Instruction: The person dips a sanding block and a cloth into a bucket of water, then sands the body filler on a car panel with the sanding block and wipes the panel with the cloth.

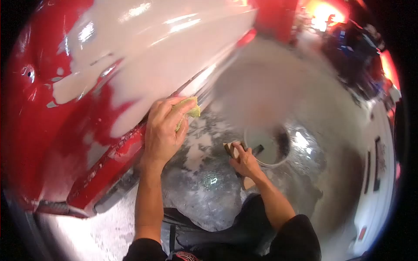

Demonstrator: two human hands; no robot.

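My left hand (163,128) is closed around a yellow-green sponge (194,108). It sits at the lower edge of a red car body panel (143,56) that has large pale grey patches. Low on my right, my right hand (245,163) grips a small brown-and-pale block (235,150), possibly a sanding block; the fingers hide part of it. Just beyond that hand stands a round bucket (267,152) of cloudy water. A dark strip-like piece (258,150) shows at the bucket's near side. Below my right wrist lies a tan piece (248,183).
The concrete floor (209,191) is wet, with pale splashes beside the panel. A white vehicle part (375,187) stands along the right side. Dark clutter (357,56) and a bright light (324,15) are at the back right. A smear blurs the middle of the view.
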